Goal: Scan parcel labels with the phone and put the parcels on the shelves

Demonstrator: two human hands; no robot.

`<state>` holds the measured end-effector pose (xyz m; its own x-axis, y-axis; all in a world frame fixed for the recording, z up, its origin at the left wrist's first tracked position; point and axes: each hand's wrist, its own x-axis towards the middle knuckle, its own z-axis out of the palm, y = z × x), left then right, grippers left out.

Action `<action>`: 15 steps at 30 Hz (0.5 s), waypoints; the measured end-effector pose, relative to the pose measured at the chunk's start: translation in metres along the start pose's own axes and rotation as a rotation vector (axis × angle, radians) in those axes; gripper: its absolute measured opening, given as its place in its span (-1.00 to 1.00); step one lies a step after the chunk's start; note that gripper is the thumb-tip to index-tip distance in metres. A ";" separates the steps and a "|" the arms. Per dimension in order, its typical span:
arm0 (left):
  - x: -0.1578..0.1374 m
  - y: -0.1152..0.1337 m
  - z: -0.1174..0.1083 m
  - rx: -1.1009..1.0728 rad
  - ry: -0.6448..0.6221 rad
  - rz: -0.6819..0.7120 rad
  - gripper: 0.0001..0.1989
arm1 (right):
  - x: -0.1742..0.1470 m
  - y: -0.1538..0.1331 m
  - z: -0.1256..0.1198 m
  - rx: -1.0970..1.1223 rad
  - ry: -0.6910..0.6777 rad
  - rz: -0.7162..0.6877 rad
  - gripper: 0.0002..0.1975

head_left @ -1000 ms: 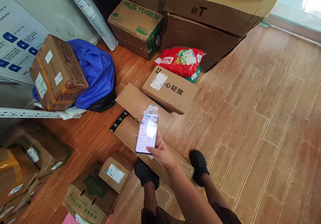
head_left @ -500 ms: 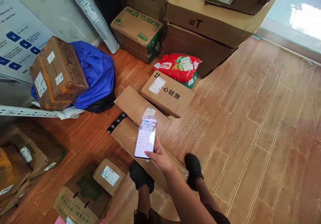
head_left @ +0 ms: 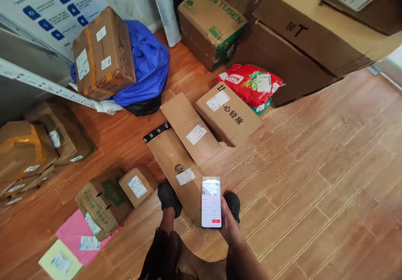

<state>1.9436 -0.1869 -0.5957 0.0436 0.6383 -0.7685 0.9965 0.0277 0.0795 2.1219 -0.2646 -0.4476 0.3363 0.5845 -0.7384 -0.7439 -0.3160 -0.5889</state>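
Note:
My right hand (head_left: 231, 226) is closed round the right side of a smartphone (head_left: 211, 209), whose lit screen faces up with a red button near its bottom. Below the phone, partly covered by it, a long cardboard box (head_left: 171, 158) with black printed tape at one end and a white label lies on the floor between my feet. Beside it is a flat carton (head_left: 191, 123) with a label. Past that sits a box with black printed characters (head_left: 229, 114), touching a red plastic bag (head_left: 251, 83). My left hand is out of view.
Small labelled box (head_left: 137, 186), a green-printed carton (head_left: 103, 196) and pink package (head_left: 73, 229) lie at lower left. A taped box (head_left: 103, 54) rests by a blue bag (head_left: 146, 58). Large cartons (head_left: 292, 62) stand at the back right. A metal shelf edge (head_left: 47, 85) juts in from the left.
The phone and my right hand have moved back toward my body, uncovering the long box's label. The thumb has left the screen's bottom. The camera view has shifted.

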 end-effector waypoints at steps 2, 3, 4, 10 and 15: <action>0.002 -0.010 0.008 -0.006 -0.025 -0.031 -0.48 | -0.006 0.009 -0.011 -0.030 0.014 0.057 -0.52; 0.004 -0.013 0.011 -0.010 -0.034 -0.041 -0.51 | -0.008 0.014 -0.013 -0.040 0.019 0.086 -0.54; 0.006 -0.015 0.015 -0.014 -0.041 -0.048 -0.55 | -0.009 0.019 -0.014 -0.048 0.021 0.111 -0.54; 0.019 -0.011 0.016 -0.037 -0.060 -0.063 -0.57 | -0.016 0.056 -0.001 -0.066 0.010 0.216 -0.53; -0.017 -0.026 -0.006 -0.028 -0.055 -0.030 -0.61 | -0.033 0.083 0.019 -0.047 0.039 0.205 -0.54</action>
<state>1.9160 -0.1935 -0.5806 0.0187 0.5934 -0.8047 0.9950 0.0680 0.0732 2.0382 -0.2955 -0.4657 0.2034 0.4752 -0.8560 -0.7715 -0.4606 -0.4390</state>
